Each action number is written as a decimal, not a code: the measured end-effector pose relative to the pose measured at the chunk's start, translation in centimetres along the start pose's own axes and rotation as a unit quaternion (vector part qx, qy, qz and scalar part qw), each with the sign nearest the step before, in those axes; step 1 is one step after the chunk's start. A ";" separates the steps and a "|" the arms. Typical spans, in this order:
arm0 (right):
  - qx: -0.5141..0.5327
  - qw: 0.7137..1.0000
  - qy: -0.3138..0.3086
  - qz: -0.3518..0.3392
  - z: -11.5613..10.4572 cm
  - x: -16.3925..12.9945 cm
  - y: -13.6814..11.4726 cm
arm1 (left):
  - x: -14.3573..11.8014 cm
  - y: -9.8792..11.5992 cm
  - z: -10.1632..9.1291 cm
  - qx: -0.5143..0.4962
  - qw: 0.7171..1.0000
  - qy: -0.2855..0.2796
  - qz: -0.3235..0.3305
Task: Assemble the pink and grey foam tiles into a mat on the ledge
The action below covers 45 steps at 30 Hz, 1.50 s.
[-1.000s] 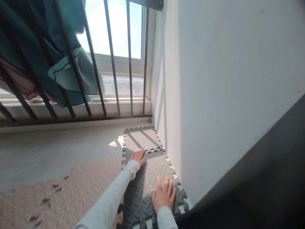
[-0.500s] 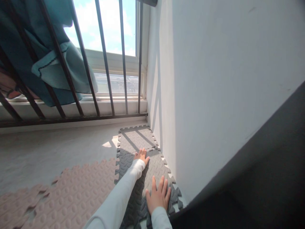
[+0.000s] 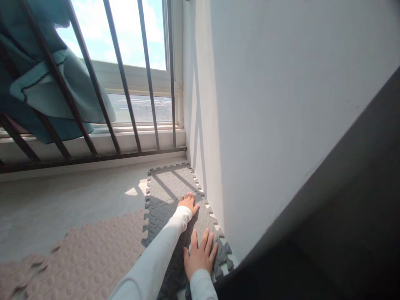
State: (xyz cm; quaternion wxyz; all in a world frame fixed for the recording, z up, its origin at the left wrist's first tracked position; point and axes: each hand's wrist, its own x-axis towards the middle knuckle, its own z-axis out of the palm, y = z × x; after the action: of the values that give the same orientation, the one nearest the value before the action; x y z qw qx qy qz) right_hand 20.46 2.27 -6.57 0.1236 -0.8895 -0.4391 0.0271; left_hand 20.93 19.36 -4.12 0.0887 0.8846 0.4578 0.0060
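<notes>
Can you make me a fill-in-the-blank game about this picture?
The bare left hand and bare right hand rest palm ____ on the gray, textured foam mat.
The bumpy pink foam mat lies to the ____ of the gray one in the picture.
Dark metal bars stand in ____ of the teal cloth.

Missing words: down; left; front.

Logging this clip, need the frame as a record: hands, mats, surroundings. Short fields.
left hand: palm down at the seam between the gray tiles
right hand: palm down, spread, on the near tile
far tile: toward the railing, sunlit with bar shadows
pink mat: left of the gray tiles
wall: along their right
cloth: teal, behind the railing, by the window
</notes>
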 end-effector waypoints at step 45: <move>-0.090 0.993 -0.073 -0.015 -1.2 1.3 0.5 | -51.2 -25.2 1.5 0.158 0.923 0.073 -0.342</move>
State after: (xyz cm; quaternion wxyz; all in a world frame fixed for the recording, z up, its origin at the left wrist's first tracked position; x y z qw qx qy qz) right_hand 21.81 2.75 -5.51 0.0116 -0.8861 -0.4607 0.0503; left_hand -29.03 -8.13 -6.07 -0.0896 0.6739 0.7326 -0.0324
